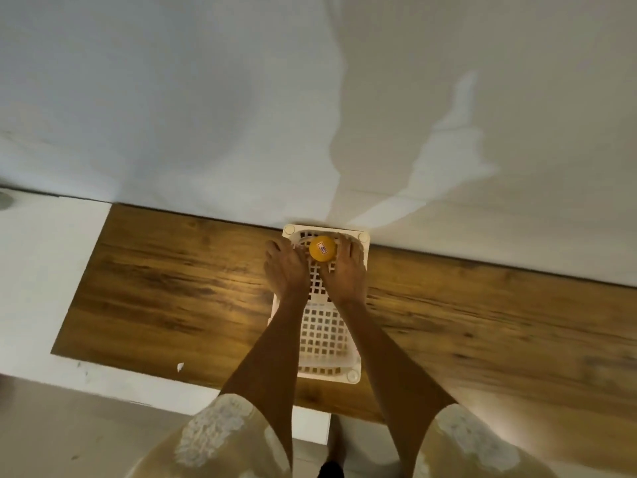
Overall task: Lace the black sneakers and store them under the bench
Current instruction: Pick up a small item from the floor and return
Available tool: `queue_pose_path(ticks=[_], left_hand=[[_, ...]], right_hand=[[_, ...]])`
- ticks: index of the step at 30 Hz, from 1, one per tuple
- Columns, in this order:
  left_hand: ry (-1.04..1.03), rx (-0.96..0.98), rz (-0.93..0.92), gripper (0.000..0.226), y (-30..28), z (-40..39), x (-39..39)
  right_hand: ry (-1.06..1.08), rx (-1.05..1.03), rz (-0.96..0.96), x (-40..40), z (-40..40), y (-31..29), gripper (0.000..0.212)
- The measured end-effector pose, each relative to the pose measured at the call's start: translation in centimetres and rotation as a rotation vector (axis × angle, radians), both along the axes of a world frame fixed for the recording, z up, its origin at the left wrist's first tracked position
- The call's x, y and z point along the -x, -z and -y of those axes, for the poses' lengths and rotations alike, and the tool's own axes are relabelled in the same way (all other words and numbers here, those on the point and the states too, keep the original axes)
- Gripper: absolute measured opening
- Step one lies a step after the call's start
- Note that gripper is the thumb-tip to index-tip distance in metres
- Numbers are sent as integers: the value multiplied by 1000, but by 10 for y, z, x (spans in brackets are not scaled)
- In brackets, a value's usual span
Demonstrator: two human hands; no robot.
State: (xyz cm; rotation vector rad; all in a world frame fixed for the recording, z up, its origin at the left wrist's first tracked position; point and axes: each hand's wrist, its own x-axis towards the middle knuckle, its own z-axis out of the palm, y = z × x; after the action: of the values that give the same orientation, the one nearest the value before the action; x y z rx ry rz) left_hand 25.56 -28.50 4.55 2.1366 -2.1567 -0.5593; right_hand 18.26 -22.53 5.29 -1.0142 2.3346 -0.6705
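No black sneakers show in this view. A wooden bench top (pixel 165 291) runs along a white wall. On it stands a white lattice plastic basket (pixel 324 339), long side pointing away from me. An orange ball (pixel 322 249) with a small sticker sits at the basket's far end. My left hand (pixel 286 267) lies over the basket's far left edge, fingers stretched toward the far corner. My right hand (pixel 344 270) rests on the lattice just right of the ball, fingertips at the far rim. Both hands flank the ball closely.
The white wall (pixel 310 98) rises directly behind the bench. A white ledge (pixel 41 263) borders the bench on the left and front. Pale floor (pixel 69 426) lies below, with my legs at the bottom edge.
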Motion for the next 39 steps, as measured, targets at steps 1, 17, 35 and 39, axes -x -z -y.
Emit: queue_pose_path(ticks=[1, 17, 35, 39], left_hand=[[0, 47, -21, 31, -3, -4, 1], [1059, -306, -195, 27, -78, -381, 175], [1387, -494, 5, 28, -12, -838, 252], [1295, -505, 39, 24, 38, -874, 279]], right_hand=[[24, -5, 10, 1, -6, -4, 59], [1073, 75, 7, 101, -397, -59, 38], [1574, 27, 94, 146, -838, 12, 29], [1516, -1, 131, 175, -872, 62, 30]])
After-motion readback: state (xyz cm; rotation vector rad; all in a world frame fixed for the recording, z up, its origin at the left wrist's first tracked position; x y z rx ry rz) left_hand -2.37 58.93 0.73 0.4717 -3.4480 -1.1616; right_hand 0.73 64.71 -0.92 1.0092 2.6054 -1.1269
